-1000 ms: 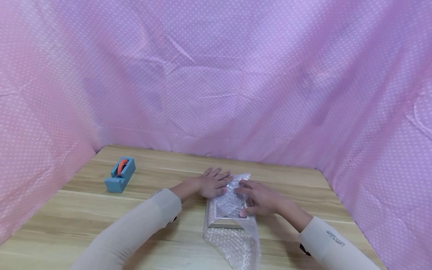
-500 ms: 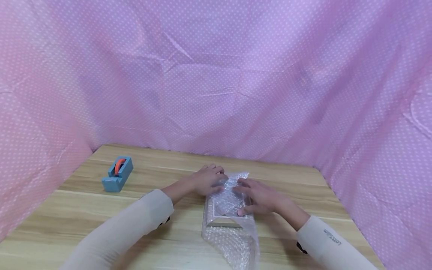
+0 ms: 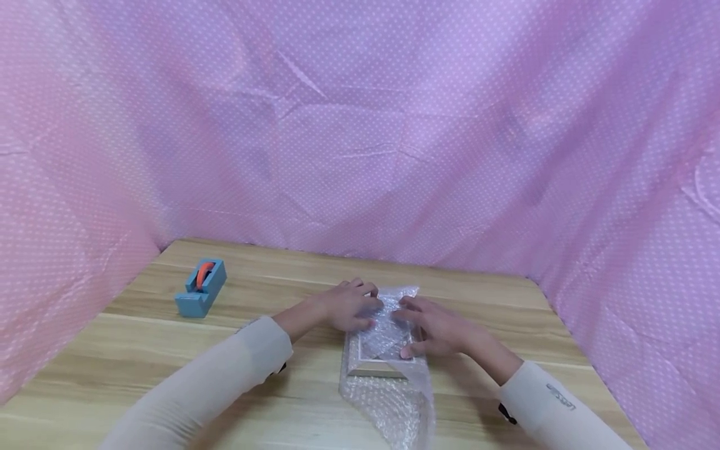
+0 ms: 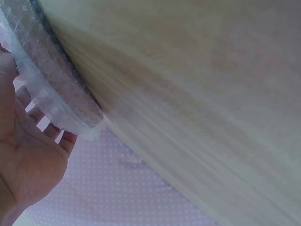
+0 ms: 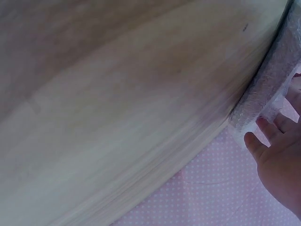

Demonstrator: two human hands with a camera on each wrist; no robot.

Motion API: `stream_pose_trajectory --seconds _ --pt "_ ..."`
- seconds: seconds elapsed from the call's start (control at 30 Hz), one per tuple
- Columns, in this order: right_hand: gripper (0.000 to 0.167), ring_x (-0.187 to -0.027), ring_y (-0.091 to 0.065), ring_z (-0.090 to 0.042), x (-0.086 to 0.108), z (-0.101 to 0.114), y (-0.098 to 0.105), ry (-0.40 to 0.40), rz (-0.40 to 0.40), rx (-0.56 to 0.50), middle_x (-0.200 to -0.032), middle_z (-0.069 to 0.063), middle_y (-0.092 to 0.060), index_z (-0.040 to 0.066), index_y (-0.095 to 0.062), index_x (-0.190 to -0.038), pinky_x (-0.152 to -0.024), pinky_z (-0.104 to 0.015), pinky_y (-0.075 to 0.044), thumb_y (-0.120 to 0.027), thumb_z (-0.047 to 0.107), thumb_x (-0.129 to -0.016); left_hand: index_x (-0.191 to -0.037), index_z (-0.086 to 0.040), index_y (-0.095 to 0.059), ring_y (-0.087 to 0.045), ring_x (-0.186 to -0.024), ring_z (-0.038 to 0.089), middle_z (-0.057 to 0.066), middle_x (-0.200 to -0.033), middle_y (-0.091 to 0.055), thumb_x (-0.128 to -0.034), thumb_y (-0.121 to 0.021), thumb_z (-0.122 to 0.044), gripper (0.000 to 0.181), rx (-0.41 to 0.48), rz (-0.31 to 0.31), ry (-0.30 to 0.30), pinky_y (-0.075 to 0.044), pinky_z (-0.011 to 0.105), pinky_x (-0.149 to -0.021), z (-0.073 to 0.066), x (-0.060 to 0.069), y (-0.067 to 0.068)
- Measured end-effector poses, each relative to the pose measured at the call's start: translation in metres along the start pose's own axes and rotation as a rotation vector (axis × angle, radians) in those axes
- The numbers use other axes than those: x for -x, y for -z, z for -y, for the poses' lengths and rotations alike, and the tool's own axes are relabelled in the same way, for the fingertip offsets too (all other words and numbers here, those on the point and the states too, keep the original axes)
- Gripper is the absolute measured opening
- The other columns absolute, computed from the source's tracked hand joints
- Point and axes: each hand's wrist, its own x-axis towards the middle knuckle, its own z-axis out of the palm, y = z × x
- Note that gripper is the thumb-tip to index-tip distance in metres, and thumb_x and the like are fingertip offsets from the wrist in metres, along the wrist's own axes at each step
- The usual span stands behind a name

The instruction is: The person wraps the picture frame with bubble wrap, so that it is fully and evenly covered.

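Nearest are two pale sleeves, the left sleeve [image 3: 202, 387] and the right sleeve [image 3: 554, 409], each with a black piece [image 3: 507, 414] showing under the cuff. Dark lettering [image 3: 560, 397] on the right cuff seems to begin "Lets"; the rest is blurred. Markings on the left cuff are too foreshortened to read.

Between the sleeves, a loose flap of clear bubble wrap [image 3: 388, 403] spreads toward the near edge of the view. Just beyond it lies a light wooden picture frame [image 3: 375, 370], flat on the table, with a white inner border. The wrap covers most of its face, and the hands hide parts of its sides.

The right hand [image 3: 441, 328] rests on the wrap at the frame's right, fingers spread and relaxed, grasping nothing. The left hand [image 3: 350, 308] touches the wrap at the upper left, its fingers loosely bent and not clenched on anything.

Well apart to the left, a blue tape dispenser [image 3: 215, 292] holding an orange roll [image 3: 204, 275] stands on the wood-grain tabletop [image 3: 270, 275]. A small dark mark [image 5: 245, 27] shows on that surface in the right wrist view. Behind everything hangs a creased pink curtain [image 3: 360, 156] with white dots.
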Motion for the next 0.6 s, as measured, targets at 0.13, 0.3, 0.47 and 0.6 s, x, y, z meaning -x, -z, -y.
stream_pose_trajectory --seconds 0.13,0.3,0.47,0.6 --pt "0.081 -0.142 -0.040 -0.045 0.003 0.000 -0.001 0.007 0.000 0.023 -0.156 -0.022 -0.042 0.016 -0.053 -0.150 -0.114 -0.062 -0.035 -0.065 0.068 -0.089 -0.145 -0.025 -0.057 -0.047 -0.127 0.027 0.004 -0.148 -0.049 -0.1028 -0.055 -0.048 0.048 -0.014 0.022 0.015 -0.045 0.045 -0.102 -0.002 -0.002 0.000" --pt "0.071 -0.139 -0.044 -0.044 0.013 0.005 0.003 0.078 -0.051 0.119 -0.152 -0.020 -0.047 0.015 -0.054 -0.148 -0.114 -0.060 -0.037 -0.061 0.061 -0.095 -0.146 -0.026 -0.056 -0.047 -0.127 0.027 0.004 -0.149 -0.048 -0.1023 -0.055 -0.050 0.050 -0.014 0.037 0.019 -0.045 0.044 -0.102 -0.001 -0.004 -0.003" --pt "0.052 -0.128 -0.056 -0.038 0.032 0.016 0.006 0.253 -0.188 0.273 -0.141 -0.016 -0.059 0.013 -0.060 -0.141 -0.106 -0.056 -0.047 -0.073 0.026 -0.093 -0.145 -0.027 -0.056 -0.047 -0.125 0.026 0.004 -0.149 -0.048 -0.1022 -0.054 -0.050 0.049 -0.036 0.033 0.017 -0.046 0.043 -0.101 0.000 -0.005 -0.004" --pt "0.059 -0.124 -0.059 -0.033 0.051 0.024 -0.002 0.373 -0.237 0.370 -0.139 -0.011 -0.061 0.015 -0.060 -0.141 -0.102 -0.053 -0.050 -0.076 0.022 -0.084 -0.144 -0.026 -0.058 -0.048 -0.123 0.027 0.005 -0.148 -0.049 -0.1017 -0.056 -0.049 0.048 -0.054 0.029 0.015 -0.046 0.042 -0.099 0.001 -0.004 -0.001"
